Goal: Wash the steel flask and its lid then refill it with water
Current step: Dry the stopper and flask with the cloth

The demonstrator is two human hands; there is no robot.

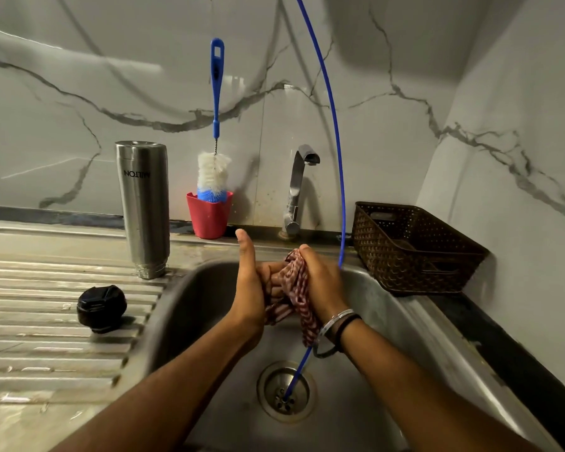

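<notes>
steel flask (pixel 144 208) stands upside down on the drainboard (pixel 30 321), up-left of my left hand (pixel 247 288); lid (pixel 101 308) lies nearer; both hands, right hand (pixel 323 283) too, grip the checked cloth (pixel 291 288).

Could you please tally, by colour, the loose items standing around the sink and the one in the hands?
Steel: 1, flask
Black: 1, lid
Blue and white: 1, bottle brush
Red: 1, cup
Brown: 1, basket
Red-checked: 1, cloth, held in both hands
Total: 6
</notes>
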